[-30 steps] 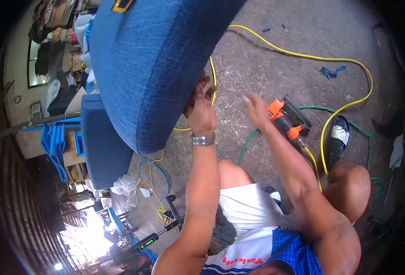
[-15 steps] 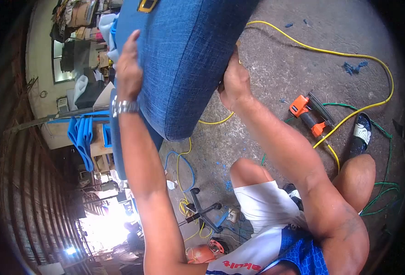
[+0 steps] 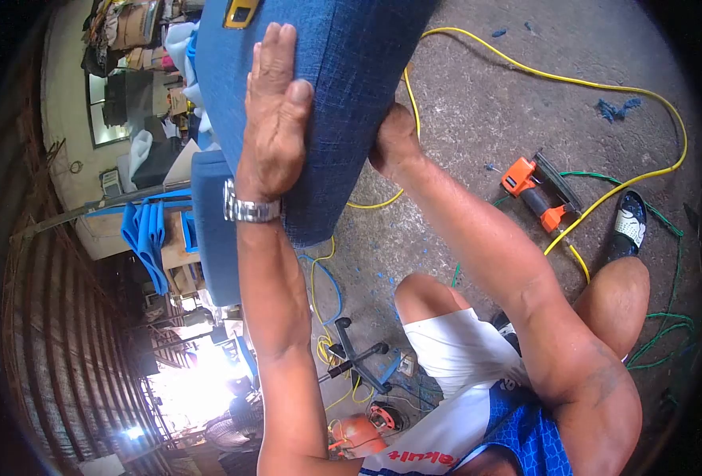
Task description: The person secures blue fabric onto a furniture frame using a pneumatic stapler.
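Here, the blue padded piece (image 3: 331,135) lies right at both hands, above the floor (image 3: 466,103), its long axis running forward from the body. The left hand (image 3: 275,139) rests flat on its broad face — fingers extended, gripping nothing — while the right hand (image 3: 398,139) meets the right-hand edge, nearer the nail gun (image 3: 537,194) — finger spread hidden, grip impossible to tell.

place: workshop, pretty clearly
floor: bare concrete (image 3: 466,103) under the orange power tool (image 3: 540,194)
scraps: blue fabric bits (image 3: 617,109), just above tool
far left of tool: ribbed sheeting (image 3: 73,317)
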Demonstrator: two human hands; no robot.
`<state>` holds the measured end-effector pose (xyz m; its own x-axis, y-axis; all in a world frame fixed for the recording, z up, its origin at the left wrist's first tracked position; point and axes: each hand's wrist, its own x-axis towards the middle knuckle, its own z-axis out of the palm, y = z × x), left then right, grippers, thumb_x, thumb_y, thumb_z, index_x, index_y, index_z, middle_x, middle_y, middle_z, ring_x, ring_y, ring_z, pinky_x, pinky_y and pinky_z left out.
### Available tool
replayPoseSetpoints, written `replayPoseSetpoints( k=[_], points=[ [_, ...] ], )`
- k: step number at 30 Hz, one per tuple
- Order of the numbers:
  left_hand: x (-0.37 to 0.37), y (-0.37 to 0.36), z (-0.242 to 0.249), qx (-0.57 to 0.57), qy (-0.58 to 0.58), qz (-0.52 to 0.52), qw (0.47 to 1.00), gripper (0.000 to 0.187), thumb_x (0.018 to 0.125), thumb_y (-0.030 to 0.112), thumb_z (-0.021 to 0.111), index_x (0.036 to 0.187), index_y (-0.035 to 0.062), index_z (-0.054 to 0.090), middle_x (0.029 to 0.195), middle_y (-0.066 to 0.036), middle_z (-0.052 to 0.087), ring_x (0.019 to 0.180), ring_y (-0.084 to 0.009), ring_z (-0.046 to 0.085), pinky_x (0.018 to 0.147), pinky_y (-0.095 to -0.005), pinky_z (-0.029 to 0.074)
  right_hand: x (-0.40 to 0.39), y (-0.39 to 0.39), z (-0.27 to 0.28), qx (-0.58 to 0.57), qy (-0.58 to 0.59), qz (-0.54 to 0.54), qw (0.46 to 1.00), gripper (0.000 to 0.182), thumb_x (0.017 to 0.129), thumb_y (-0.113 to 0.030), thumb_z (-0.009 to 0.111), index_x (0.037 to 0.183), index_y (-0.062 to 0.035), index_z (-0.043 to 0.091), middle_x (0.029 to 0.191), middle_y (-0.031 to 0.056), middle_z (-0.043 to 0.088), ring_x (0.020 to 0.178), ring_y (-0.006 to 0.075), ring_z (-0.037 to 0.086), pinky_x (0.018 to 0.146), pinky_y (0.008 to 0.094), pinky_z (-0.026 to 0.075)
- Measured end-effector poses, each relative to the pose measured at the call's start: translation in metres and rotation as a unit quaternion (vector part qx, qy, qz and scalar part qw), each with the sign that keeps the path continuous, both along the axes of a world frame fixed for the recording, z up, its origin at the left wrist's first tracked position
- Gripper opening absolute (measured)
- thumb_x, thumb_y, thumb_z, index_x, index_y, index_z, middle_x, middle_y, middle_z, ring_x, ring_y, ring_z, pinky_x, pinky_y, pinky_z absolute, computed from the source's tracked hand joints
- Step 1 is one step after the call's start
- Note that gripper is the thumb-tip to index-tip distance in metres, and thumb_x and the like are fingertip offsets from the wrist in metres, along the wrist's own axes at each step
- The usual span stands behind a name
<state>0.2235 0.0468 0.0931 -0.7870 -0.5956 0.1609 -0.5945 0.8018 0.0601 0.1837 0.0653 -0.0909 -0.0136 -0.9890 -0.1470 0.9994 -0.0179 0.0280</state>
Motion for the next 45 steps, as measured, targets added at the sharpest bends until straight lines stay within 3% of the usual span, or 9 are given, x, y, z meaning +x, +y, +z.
replayPoseSetpoints(
  k=[9, 13, 18, 22, 27, 33, 35, 42, 45],
  points=[
    [-0.033, -0.017, 0.008, -0.005, -0.03, -0.011, 0.999, 0.069, 0.101, 0.037, 0.049, 0.159, 0.0078, 0.026, 0.165, -0.016, 0.023, 0.152, -0.036, 0.023, 0.122, -0.0515, 0.016, 0.038, -0.032, -0.041, -0.013, 0.112, -0.054, 0.992, 0.051, 0.1, -0.039, 0.055, 0.126, 0.0049, 0.059, 0.122, 0.0152, 0.068, 0.109, 0.0266, 0.066, 0.1, 0.0395, 0.05],
    [-0.043, -0.016, -0.002, -0.052, -0.058, -0.028, 0.997, 0.056, 0.104, 0.009, 0.042, 0.157, 0.0009, 0.025, 0.163, -0.02, 0.028, 0.149, -0.0345, 0.03, 0.119, -0.0397, 0.027, 0.026, -0.026, -0.029, -0.013, 0.039, -0.025, 0.999, 0.048, 0.099, -0.036, 0.06, 0.125, 0.0046, 0.06, 0.122, 0.0139, 0.068, 0.11, 0.0248, 0.065, 0.098, 0.0374, 0.051],
    [-0.04, 0.05, -0.028, -0.317, -0.277, 0.072, 0.904, 0.078, 0.096, 0.044, 0.054, 0.159, 0.0096, 0.025, 0.168, -0.01, 0.016, 0.155, -0.0281, 0.015, 0.123, -0.0542, 0.01, 0.005, -0.008, -0.011, -0.027, 0.1, -0.009, 0.995, 0.032, 0.103, -0.009, 0.041, 0.129, 0.0002, 0.056, 0.125, 0.0164, 0.062, 0.112, 0.0247, 0.057, 0.097, 0.039, 0.048],
    [-0.008, 0.08, -0.057, -0.334, -0.454, 0.048, 0.824, 0.069, 0.099, 0.033, 0.049, 0.16, 0.0125, 0.025, 0.169, -0.005, 0.013, 0.156, -0.025, 0.006, 0.125, -0.0528, 0.0, -0.017, -0.002, -0.001, 0.022, 0.247, 0.074, 0.966, 0.032, 0.103, -0.011, 0.045, 0.131, 0.0005, 0.055, 0.126, 0.0133, 0.061, 0.112, 0.0243, 0.058, 0.096, 0.0398, 0.05],
    [0.0, 0.09, -0.063, -0.358, -0.547, 0.019, 0.756, 0.067, 0.097, 0.028, 0.047, 0.159, 0.0133, 0.028, 0.17, -0.003, 0.011, 0.157, -0.0213, 0.001, 0.125, -0.0527, -0.004, -0.009, 0.0, -0.015, -0.023, 0.045, 0.05, 0.997, 0.033, 0.104, -0.021, 0.046, 0.128, 0.0008, 0.054, 0.116, 0.0129, 0.062, 0.103, 0.0225, 0.062, 0.09, 0.037, 0.054],
    [-0.025, 0.087, -0.009, -0.059, -0.222, -0.071, 0.971, 0.044, 0.096, 0.011, 0.055, 0.139, 0.0038, 0.056, 0.148, -0.016, 0.053, 0.142, -0.0332, 0.044, 0.119, -0.0458, 0.031, -0.013, -0.002, -0.019, -0.031, 0.177, 0.032, 0.983, 0.037, 0.098, -0.025, 0.062, 0.12, 0.0043, 0.061, 0.113, 0.0144, 0.067, 0.1, 0.0218, 0.067, 0.087, 0.0357, 0.058],
    [-0.037, 0.068, 0.008, -0.117, -0.054, -0.037, 0.991, 0.04, 0.1, 0.011, 0.051, 0.137, 0.0005, 0.057, 0.145, -0.023, 0.053, 0.143, -0.0373, 0.042, 0.117, -0.0463, 0.034, 0.024, -0.025, -0.042, -0.047, 0.12, 0.001, 0.992, 0.035, 0.097, -0.023, 0.065, 0.119, 0.0052, 0.064, 0.112, 0.0132, 0.069, 0.098, 0.0202, 0.067, 0.087, 0.0339, 0.056],
    [-0.057, 0.049, -0.023, -0.297, -0.148, 0.021, 0.943, 0.052, 0.095, 0.013, 0.056, 0.145, -0.0001, 0.048, 0.151, -0.025, 0.045, 0.143, -0.0413, 0.039, 0.118, -0.0508, 0.029, 0.002, -0.014, -0.024, -0.011, 0.218, 0.021, 0.976, 0.035, 0.1, -0.025, 0.058, 0.12, 0.003, 0.065, 0.102, 0.0076, 0.072, 0.091, 0.0166, 0.066, 0.076, 0.0311, 0.053],
    [-0.012, 0.101, -0.056, -0.077, -0.07, -0.108, 0.989, 0.042, 0.093, 0.015, 0.062, 0.131, -0.0012, 0.06, 0.141, -0.026, 0.055, 0.127, -0.0423, 0.056, 0.104, -0.0489, 0.046, 0.001, -0.017, -0.038, -0.029, 0.48, -0.006, 0.877, 0.037, 0.103, -0.029, 0.051, 0.119, 0.0012, 0.066, 0.107, 0.0098, 0.071, 0.096, 0.0148, 0.063, 0.082, 0.0315, 0.051]
  ],
)
